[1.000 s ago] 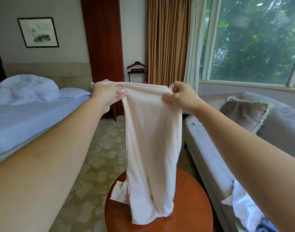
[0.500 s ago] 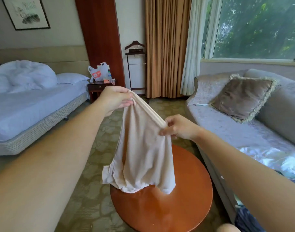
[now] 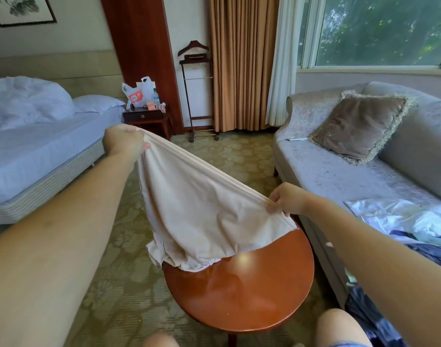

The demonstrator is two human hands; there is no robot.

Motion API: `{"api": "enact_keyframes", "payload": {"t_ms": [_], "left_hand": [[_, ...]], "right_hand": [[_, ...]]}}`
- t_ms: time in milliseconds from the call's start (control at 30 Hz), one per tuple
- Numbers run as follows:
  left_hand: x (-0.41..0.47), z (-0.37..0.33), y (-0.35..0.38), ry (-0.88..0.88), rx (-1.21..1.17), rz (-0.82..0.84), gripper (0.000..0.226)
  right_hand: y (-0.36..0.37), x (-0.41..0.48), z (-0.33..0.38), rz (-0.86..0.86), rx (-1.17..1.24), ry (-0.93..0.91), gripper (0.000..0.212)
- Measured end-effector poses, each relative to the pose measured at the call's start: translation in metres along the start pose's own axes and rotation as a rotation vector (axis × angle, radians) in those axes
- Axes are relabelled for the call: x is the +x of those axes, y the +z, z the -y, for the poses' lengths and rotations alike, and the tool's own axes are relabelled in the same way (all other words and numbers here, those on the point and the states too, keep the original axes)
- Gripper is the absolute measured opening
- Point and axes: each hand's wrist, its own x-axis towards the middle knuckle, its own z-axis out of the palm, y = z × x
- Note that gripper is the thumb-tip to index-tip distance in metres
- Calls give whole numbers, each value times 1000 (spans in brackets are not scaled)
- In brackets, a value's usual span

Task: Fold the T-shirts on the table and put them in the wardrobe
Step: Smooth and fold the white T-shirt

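A cream T-shirt (image 3: 199, 211) hangs stretched between my two hands above a round red-brown wooden table (image 3: 242, 296). My left hand (image 3: 123, 141) pinches its upper corner, raised at the left. Lower and to the right, my right hand (image 3: 284, 199) pinches the other corner, just over the table's far right edge. The top edge of the shirt slopes down from left to right. Its lower part bunches on the table's far left side and hangs slightly over the rim.
A grey sofa (image 3: 334, 171) stands at the right with a brown cushion (image 3: 359, 126) and a heap of white and dark blue clothes (image 3: 419, 229). A bed (image 3: 39, 151) stands left, a nightstand (image 3: 146, 118) and valet stand (image 3: 196, 91) behind. My knees (image 3: 339, 326) show at the bottom.
Both hands have come down with the shirt, the right hand further down and to the right. The shirt, hanging straight before, now slopes and rests bunched on the table.
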Motion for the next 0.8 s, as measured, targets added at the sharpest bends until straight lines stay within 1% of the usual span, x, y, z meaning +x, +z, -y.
{"api": "enact_keyframes", "payload": {"t_ms": [67, 133, 167, 233, 300, 367, 467, 567, 633, 700, 767, 800], "left_hand": [[-1, 0, 1, 0, -19, -24, 16], [-2, -1, 4, -3, -46, -29, 18], [-3, -2, 5, 0, -44, -20, 19], [-7, -4, 9, 12, -24, 13, 21], [-11, -3, 11, 14, -6, 38, 19], [-14, -1, 9, 14, 7, 49, 17], [-15, 1, 1, 16, 31, 50, 14], [-18, 0, -6, 9, 53, 28, 14], [-22, -1, -10, 5, 73, 21, 15], [-25, -3, -16, -13, 71, 25, 19], [-28, -7, -24, -32, 67, 34, 25], [-30, -11, -28, -35, 65, 38, 28]], "right_hand": [[1, -4, -9, 48, -68, 54, 18], [6, -10, -20, 126, -108, 113, 21], [10, -12, -24, 157, -105, 143, 20], [17, -16, -30, 175, -68, 193, 15], [24, -18, -35, 151, -12, 232, 19], [28, -23, -39, 131, 131, 299, 18], [30, -26, -46, 36, 354, 344, 13], [25, -25, -46, -145, 482, 327, 16], [18, -25, -40, -228, 592, 319, 18], [9, -31, -30, -316, 711, 342, 10], [-4, -33, -17, -444, 771, 327, 19], [-14, -35, -8, -518, 778, 300, 17]]}}
